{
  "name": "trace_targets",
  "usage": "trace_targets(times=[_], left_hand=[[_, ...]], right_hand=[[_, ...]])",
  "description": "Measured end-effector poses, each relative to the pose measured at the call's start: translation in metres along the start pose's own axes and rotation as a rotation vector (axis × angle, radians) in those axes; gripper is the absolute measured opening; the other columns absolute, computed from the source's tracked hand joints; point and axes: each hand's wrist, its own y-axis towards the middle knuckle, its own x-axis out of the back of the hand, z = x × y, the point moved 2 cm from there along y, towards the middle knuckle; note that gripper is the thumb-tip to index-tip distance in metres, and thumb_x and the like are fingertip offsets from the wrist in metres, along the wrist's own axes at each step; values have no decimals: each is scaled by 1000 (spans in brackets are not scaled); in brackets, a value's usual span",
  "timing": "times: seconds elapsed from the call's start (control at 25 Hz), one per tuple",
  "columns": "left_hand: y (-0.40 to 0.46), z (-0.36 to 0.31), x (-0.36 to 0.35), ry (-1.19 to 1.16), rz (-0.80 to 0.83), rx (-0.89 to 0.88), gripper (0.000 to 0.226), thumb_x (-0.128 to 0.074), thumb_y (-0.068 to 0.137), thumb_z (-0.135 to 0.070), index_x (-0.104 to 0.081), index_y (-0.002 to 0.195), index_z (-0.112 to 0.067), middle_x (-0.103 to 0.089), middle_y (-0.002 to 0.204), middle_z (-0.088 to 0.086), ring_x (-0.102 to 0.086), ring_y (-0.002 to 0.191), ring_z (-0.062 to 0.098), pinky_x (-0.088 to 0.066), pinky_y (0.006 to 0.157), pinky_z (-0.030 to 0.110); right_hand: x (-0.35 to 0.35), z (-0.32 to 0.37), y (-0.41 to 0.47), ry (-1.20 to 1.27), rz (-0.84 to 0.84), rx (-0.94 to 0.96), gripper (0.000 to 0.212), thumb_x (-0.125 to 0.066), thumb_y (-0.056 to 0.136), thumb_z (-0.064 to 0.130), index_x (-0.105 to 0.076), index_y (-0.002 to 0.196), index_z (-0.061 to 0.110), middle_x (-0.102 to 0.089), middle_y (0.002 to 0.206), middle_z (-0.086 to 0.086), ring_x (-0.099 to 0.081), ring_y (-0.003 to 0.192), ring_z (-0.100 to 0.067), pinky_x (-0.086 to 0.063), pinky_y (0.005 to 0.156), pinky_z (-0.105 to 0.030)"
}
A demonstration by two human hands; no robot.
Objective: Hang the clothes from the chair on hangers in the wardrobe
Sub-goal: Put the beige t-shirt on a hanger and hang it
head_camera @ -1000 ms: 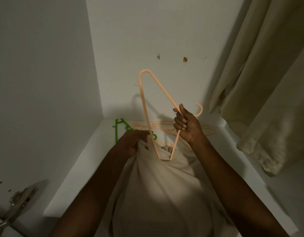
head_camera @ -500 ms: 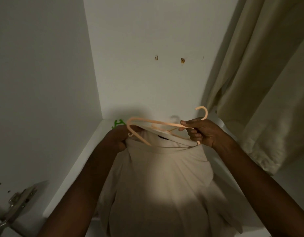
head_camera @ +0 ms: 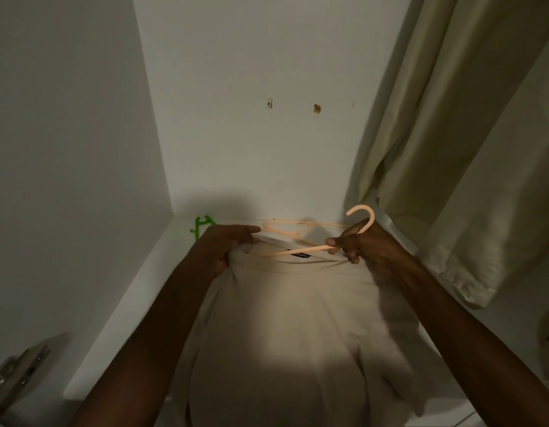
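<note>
The person stands at the open wardrobe (head_camera: 236,134), both arms reaching in over its white shelf (head_camera: 134,291). A beige shirt (head_camera: 298,328) is held up between the two hands, its body hanging down toward the camera and covering much of the shelf's near side. The left hand (head_camera: 224,248) has a narrow grip bunched on the left side of the collar, thumb and fingers gathered round the cloth, with the forefinger stretched out toward the right. The right hand (head_camera: 362,245) pinches a peach plastic hanger (head_camera: 301,251) near its neck, thumb on top and the other fingers curled beneath; the hook curves up just above the knuckles. One arm of that hanger runs leftward across the collar opening, above the dark label sewn inside the neck, and its far end goes under the cloth near the left hand. How far it sits inside the shirt I cannot tell.

Behind the hands, at the back of the shelf, lies another peach hanger (head_camera: 298,224), flat against the foot of the rear wall. A green hanger (head_camera: 202,224) pokes out left of it, partly hidden by the left wrist. Two small chipped holes mark the rear wall higher up. On the right, pale cloth (head_camera: 452,149) hangs in long folds, its hem bunched beside the right forearm. A metal hinge (head_camera: 17,371) shows at the lower left corner.
</note>
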Motion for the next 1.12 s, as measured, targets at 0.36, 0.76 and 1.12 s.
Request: trace_targets(times=[0.36,0.76,1.12], left_hand=[[12,7,-23,835,-292,-591,8,-80,81,-33,-83,86,-27,-77,79,-12,-70,78,6,-57,79,29],[26,45,27,959,-316,-366,22,-75,88,-36,-81,100,-19,-78,92,0,-72,84,14,-58,83,32],[20,63,47,1148,-207,-228,29,-75,67,-32,-68,95,-34,-70,81,-16,-65,86,4,-53,82,31]], right_hand=[[-51,16,52,-186,517,-20,17,-71,80,-14,-74,96,-10,-73,86,-17,-64,79,-21,-51,74,-28],[-65,-69,71,-313,223,-210,16,-80,65,-5,-80,79,2,-73,72,-12,-64,72,-23,-48,71,-30],[-18,-98,56,-404,145,-318,19,-76,74,-7,-79,88,5,-68,72,-14,-53,58,-16,-39,54,-24]])
